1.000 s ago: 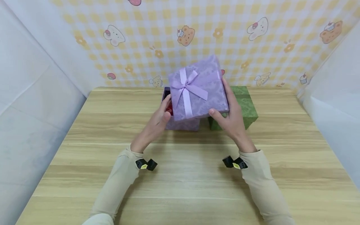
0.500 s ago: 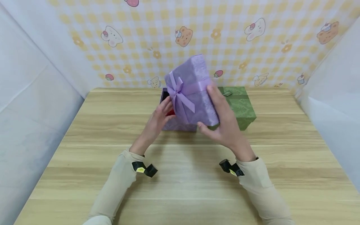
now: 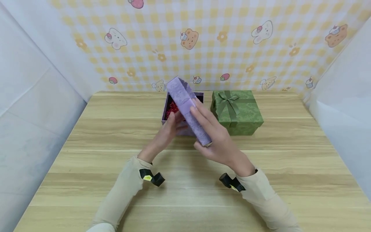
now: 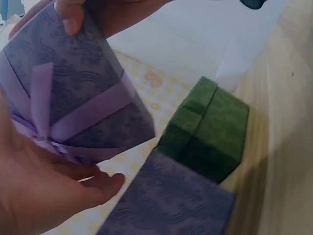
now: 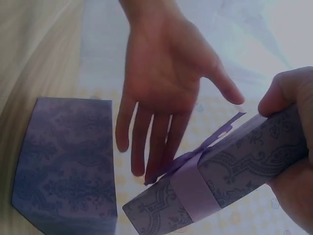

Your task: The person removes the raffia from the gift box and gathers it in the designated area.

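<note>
My right hand (image 3: 217,138) grips a purple patterned gift box lid (image 3: 180,93), tipped on edge above the table. Its ribbon bow (image 4: 46,139) faces my left hand (image 3: 162,133). In the right wrist view the left hand (image 5: 161,68) is spread with straight fingers, their tips close to the ribbon. Behind the lid stands the purple box base (image 3: 184,132), uncovered, with red shredded filler (image 3: 171,109) inside; lid and hands hide part of it.
A green gift box (image 3: 244,111) with its lid on and a green bow (image 3: 227,101) stands right of the purple base on the wooden table (image 3: 185,193). A yellow checked cloth (image 3: 232,48) hangs behind, with white sheets at both sides.
The right hand has turned the lid from its bow-side facing up to nearly edge-on, and lowered it leftward. The left hand stays beside it. More of the green box and red filler shows.
</note>
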`<state>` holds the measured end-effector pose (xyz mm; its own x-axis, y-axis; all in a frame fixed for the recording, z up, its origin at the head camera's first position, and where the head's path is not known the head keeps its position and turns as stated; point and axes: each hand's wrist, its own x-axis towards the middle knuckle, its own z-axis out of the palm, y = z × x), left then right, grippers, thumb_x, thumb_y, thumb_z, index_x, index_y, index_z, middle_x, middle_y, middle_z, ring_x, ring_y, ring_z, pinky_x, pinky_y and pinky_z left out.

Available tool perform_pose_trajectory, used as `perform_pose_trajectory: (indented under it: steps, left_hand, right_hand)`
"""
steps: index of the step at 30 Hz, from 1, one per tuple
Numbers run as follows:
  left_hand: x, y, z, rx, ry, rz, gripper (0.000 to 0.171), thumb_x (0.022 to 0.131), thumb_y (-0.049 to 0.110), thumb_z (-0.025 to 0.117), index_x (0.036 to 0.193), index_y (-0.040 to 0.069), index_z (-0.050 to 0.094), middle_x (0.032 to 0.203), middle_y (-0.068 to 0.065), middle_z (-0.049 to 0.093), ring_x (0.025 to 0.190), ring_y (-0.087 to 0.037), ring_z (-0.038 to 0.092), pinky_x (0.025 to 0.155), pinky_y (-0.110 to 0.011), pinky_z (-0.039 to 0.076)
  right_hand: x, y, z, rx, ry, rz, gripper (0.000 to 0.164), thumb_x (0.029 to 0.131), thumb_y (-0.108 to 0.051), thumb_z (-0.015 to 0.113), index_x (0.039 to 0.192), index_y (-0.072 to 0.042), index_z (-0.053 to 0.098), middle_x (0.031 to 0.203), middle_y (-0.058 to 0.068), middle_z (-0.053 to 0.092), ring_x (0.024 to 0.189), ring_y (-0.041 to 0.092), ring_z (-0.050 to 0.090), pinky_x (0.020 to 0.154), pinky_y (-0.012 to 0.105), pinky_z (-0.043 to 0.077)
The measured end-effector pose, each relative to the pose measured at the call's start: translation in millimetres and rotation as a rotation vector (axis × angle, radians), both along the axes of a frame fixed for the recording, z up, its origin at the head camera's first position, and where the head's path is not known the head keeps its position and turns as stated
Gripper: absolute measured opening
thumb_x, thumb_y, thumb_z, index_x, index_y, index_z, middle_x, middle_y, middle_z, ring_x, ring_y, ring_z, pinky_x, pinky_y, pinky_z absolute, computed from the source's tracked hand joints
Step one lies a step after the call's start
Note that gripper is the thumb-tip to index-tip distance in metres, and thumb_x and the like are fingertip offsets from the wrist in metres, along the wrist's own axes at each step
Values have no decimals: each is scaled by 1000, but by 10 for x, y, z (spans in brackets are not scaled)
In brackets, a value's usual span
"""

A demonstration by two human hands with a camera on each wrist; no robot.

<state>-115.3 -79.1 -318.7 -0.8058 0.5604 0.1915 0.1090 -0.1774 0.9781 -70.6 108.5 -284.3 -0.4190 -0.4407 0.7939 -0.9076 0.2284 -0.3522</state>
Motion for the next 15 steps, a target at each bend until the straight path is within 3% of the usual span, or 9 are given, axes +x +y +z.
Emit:
perform_pose_trajectory:
  steps: [2,4,7,11,13,15]
  left_hand:
    - [-8,-54,34,-69,36,29,106,80,79,22,147,-2,13,147,-22,25,132,-33,30,103,-52,27]
    - [-20,-129,77,-116,82,99,104,81,78,19,147,-1,17,145,-22,29,130,-31,34,103,-51,29]
    - [-31,-254,167,-141,195,264,91,87,71,20,147,2,24,145,-16,33,130,-25,35,102,-45,32]
    - [-4,-395,305,-173,407,468,74,93,59,34,148,10,26,148,-5,30,134,-19,30,104,-41,31]
    - [20,-435,370,-193,492,510,75,92,57,42,149,12,24,150,-1,27,135,-18,28,104,-43,29]
    - [45,-457,426,-237,553,511,81,88,61,47,149,15,22,151,3,22,135,-17,26,104,-46,28]
  right_hand:
    - [6,-26,-2,35,4,13,92,66,6,64,148,-10,26,147,24,26,134,42,22,102,44,33]
    - [12,-46,-13,79,22,5,92,66,7,66,148,-9,26,148,21,25,135,42,20,104,46,29]
    - [19,-77,-26,143,71,-14,91,66,7,66,147,-7,27,148,19,27,135,42,19,105,50,25]
    - [21,-111,-37,226,162,-69,85,68,8,60,146,-8,30,146,17,33,135,40,21,106,53,22]
    - [24,-120,-43,261,196,-100,84,68,9,57,146,-9,31,145,16,35,135,40,22,105,54,21]
    - [30,-126,-51,291,221,-126,82,70,12,55,146,-10,33,144,14,37,135,39,23,104,55,22]
